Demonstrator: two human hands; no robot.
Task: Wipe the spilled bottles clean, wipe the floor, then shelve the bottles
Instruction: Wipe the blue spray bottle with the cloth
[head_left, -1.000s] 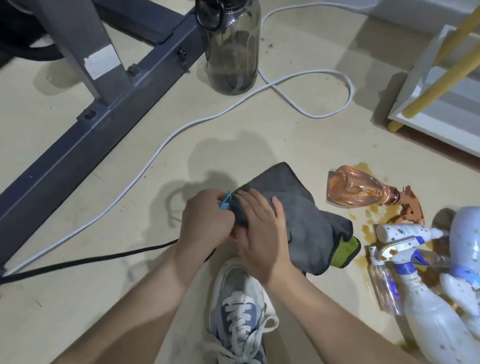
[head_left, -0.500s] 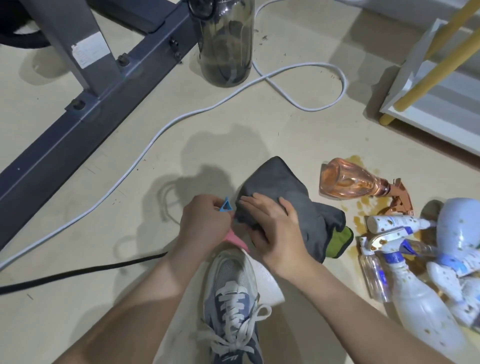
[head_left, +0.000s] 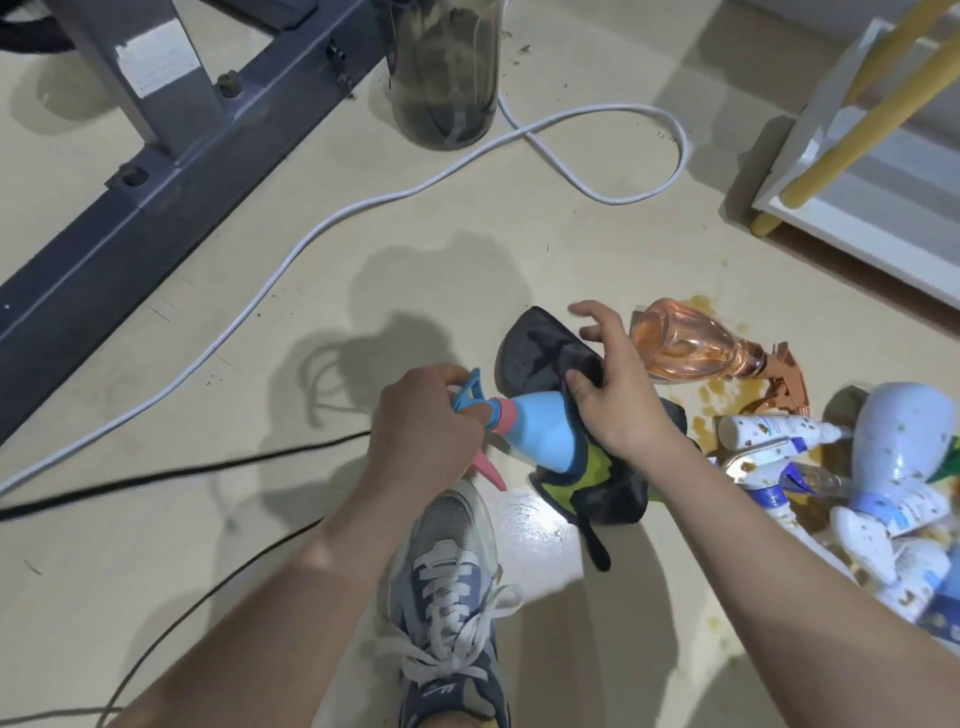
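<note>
Left hand grips blue spray bottle at neck under trigger, above floor near shoe. Right hand pinches grey cloth against bottle body. I judge bottle light, smooth, slippery if wet; neck safest hold. Cloth limp.

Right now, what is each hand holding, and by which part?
Left hand holds the blue spray bottle by its pink neck and trigger head. Right hand pinches the grey cloth at its edge with the thumb, fingers spread.
</note>
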